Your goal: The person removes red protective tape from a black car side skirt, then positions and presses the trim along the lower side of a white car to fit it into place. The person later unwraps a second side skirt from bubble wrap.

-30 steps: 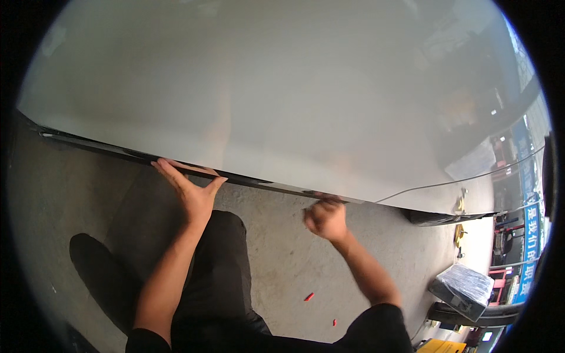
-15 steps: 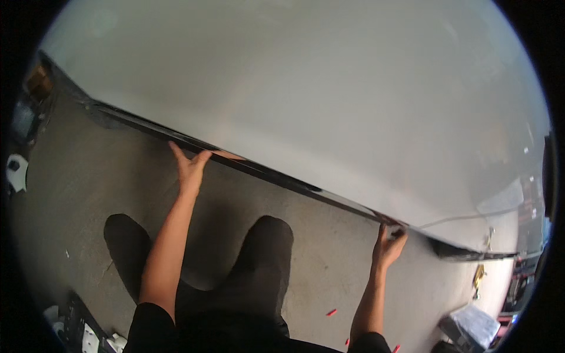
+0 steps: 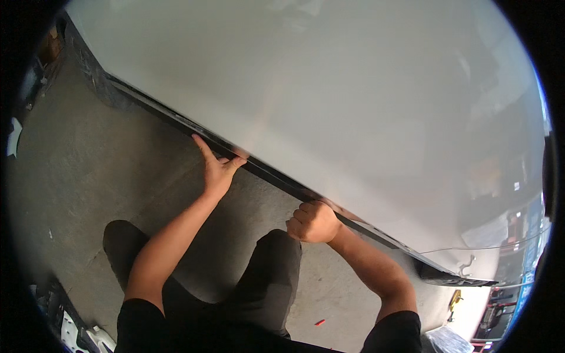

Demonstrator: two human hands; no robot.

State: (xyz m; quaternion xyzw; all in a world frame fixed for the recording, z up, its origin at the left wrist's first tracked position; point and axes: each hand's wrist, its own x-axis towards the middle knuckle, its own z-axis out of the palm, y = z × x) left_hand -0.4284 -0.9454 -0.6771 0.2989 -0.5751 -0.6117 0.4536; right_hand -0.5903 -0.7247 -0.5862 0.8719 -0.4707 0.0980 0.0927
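Observation:
A long black sill trim [image 3: 271, 175] runs along the lower edge of a pale, glossy car body panel [image 3: 306, 88]. My left hand [image 3: 219, 175] supports the trim from its near side, with one digit stretched up to the left and another laid on the edge to the right. Some of its fingers are hidden by the trim. Farther right, my right hand [image 3: 315, 222] is balled into a fist, its side against the trim. No object shows in that fist.
On the concrete floor [image 3: 147, 176] lies a small red piece [image 3: 319, 322]. A plastic-wrapped item [image 3: 450, 340] and a yellow object [image 3: 455, 299] are at the lower right. White and black parts [image 3: 69, 332] lie at the lower left. A thin cord [image 3: 482, 247] crosses the panel's right end.
My right hand has moved left along the trim and closed from a fingertip hold into a fist. My left hand keeps its place on the trim while the view has shifted.

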